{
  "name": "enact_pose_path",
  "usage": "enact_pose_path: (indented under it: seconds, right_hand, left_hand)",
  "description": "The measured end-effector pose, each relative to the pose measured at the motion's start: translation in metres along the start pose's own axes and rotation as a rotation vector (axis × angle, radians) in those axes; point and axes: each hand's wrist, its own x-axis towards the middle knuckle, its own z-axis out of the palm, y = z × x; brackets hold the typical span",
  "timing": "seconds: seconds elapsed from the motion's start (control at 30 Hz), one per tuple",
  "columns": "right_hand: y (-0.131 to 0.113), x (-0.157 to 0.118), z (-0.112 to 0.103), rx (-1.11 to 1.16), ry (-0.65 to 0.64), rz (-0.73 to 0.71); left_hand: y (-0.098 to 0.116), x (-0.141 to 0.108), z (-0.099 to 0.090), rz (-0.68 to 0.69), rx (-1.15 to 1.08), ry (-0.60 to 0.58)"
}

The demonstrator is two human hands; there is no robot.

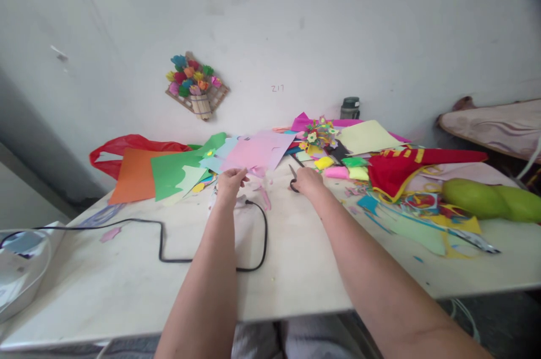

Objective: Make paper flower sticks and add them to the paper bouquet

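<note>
My left hand (230, 184) is closed in a pinch on a small pink paper piece (257, 171), which sticks out to the right of its fingertips. A little to the right, my right hand (308, 180) grips a pair of scissors (292, 172) with dark handles, blades pointing up and away. The scissors and the paper piece are apart. Beyond both hands lies a pink sheet of paper (257, 150). Pink paper scraps (265, 196) are scattered on the table between the hands.
A black cable (161, 246) loops over the white table (127, 291). Orange paper (134, 176) and green paper (171, 173) lie left. At right are a red-and-yellow cloth (391, 176), green pear-shaped objects (482, 198) and cut scraps. A dark bottle (350, 108) stands by the wall.
</note>
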Motion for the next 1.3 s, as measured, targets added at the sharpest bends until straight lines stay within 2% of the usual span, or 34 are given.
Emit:
enact_pose_path:
  seconds: [0.13,0.23,0.33,0.43,0.5,0.57,0.63,0.77,0.83,0.9,1.07,1.17,1.3]
  right_hand:
    - [-0.003,-0.003,-0.001,-0.024,-0.010,0.011]
    - [-0.008,-0.007,-0.005,-0.011,0.048,-0.028]
    - [-0.016,-0.008,-0.002,0.169,0.072,-0.208]
    - [-0.027,-0.007,0.008,0.455,-0.016,-0.437]
    - [-0.033,-0.007,0.017,0.602,-0.053,-0.490]
    - [-0.038,-0.006,0.022,0.703,-0.062,-0.449]
    - [-0.039,-0.006,0.025,0.728,-0.048,-0.372]
    - [-0.036,-0.005,0.022,0.530,0.004,-0.262]
    - [-0.035,-0.005,0.019,0.410,-0.006,-0.223]
    - [-0.035,-0.006,0.018,0.321,-0.030,-0.179]
    - [-0.037,-0.009,0.019,0.227,-0.076,-0.095]
    - [-0.038,-0.011,0.020,0.196,-0.089,-0.112]
    - [-0.040,-0.015,0.018,0.149,-0.032,-0.143]
  left_hand:
    - [-0.004,0.001,0.000,0.011,0.184,-0.045]
    - [-0.001,-0.002,0.003,0.015,0.299,-0.103]
    - [0.004,-0.007,0.008,0.076,0.391,-0.142]
    - [0.007,-0.011,0.013,0.157,0.433,-0.166]
    - [0.008,-0.011,0.015,0.190,0.451,-0.177]
    - [0.008,-0.010,0.013,0.203,0.480,-0.164]
    - [0.009,-0.006,0.007,0.192,0.524,-0.088]
    - [0.011,0.000,-0.012,0.068,0.713,0.238]
    - [0.010,0.001,-0.018,0.042,0.843,0.335]
    - [0.007,-0.001,-0.019,0.065,0.966,0.354]
    - [-0.003,-0.002,-0.014,0.136,1.170,0.315]
    - [-0.005,-0.001,-0.014,0.131,1.180,0.329]
    - [0.000,-0.001,-0.015,0.106,1.102,0.395]
